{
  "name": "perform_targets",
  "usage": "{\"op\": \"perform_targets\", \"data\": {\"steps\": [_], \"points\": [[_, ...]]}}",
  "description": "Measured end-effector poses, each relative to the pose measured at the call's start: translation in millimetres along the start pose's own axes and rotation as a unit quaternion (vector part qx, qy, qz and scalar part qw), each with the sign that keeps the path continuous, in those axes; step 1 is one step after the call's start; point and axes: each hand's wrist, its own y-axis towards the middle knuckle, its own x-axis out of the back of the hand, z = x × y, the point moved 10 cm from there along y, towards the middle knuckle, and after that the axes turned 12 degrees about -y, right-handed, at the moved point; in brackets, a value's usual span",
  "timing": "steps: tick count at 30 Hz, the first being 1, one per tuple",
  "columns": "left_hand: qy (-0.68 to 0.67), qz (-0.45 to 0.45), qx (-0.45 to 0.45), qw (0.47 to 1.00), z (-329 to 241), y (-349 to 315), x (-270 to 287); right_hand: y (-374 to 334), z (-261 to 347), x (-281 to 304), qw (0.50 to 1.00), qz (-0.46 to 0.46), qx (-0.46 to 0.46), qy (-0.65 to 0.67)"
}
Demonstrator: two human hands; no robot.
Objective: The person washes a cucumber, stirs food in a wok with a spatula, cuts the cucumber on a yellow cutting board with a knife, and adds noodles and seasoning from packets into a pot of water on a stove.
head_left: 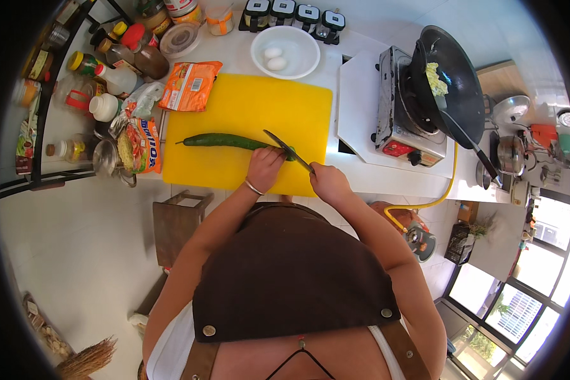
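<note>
A long green cucumber (225,140) lies across a yellow cutting board (247,101), its thin stem end pointing left. Around its right part my left hand (266,166) is closed, pressing it against the board. My right hand (329,182) grips the handle of a kitchen knife (289,151), whose dark blade slants up to the left across the cucumber's right end. A small bit of green shows just right of the blade. Whether the edge has gone into the flesh cannot be made out.
A white bowl (301,44) with two eggs and an orange packet (191,85) stand behind. Right is a gas stove (402,136) bearing a wok (465,95) with food and a spatula (465,136). Bottles crowd the left, near an open noodle packet (144,145). A yellow hose (451,183) hangs at right.
</note>
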Motion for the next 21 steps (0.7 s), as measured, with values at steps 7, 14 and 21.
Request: {"op": "perform_targets", "data": {"steps": [7, 14, 21], "points": [[-0.006, -0.007, 0.001, 1.0, 0, 2, 4, -3, -1, 6, 1.0, -0.006, -0.004, -0.004], [-0.007, -0.02, -0.001, 1.0, -2, 2, 8, 1, -31, 6, 0.99, -0.091, -0.044, 0.104], [0.0, 0.002, 0.024, 1.0, 0, 5, 7, -4, -38, 8, 0.985, -0.108, -0.048, 0.127]]}}
